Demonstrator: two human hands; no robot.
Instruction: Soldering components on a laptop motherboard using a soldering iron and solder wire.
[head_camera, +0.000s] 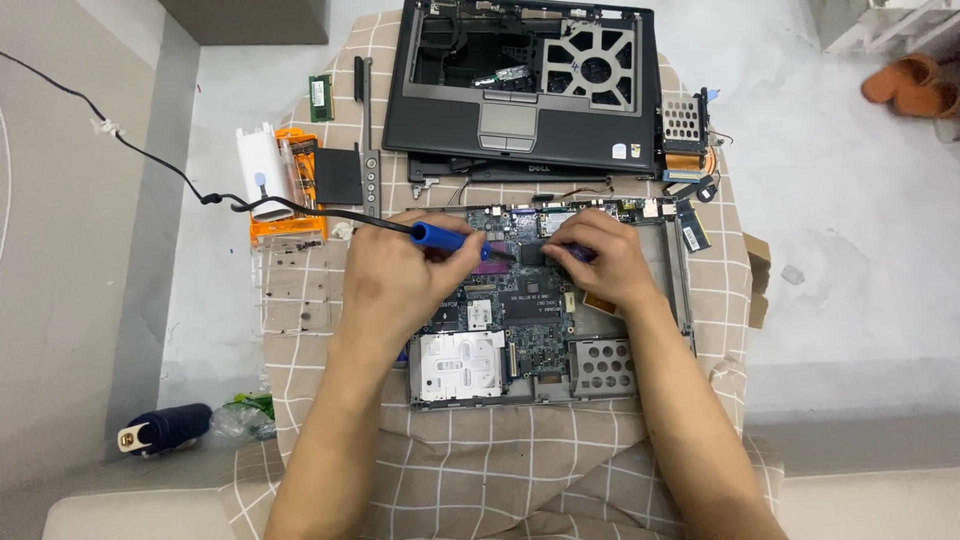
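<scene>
With the left hand (395, 280) gripping the corded blue iron (440, 236) and the right hand (600, 262) pinching a small purple tool (582, 254) over the circuit board (530, 310) mid-worktop, a slip could scorch nearby parts.

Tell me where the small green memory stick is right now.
In the head view, the green memory stick lies at upper left, off the checked cloth, left of the grey laptop shell and above the white and orange case.

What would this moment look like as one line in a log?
left hand: holds blue corded tool | right hand: fingers on motherboard | tool tip: over board | laptop shell: behind
</scene>
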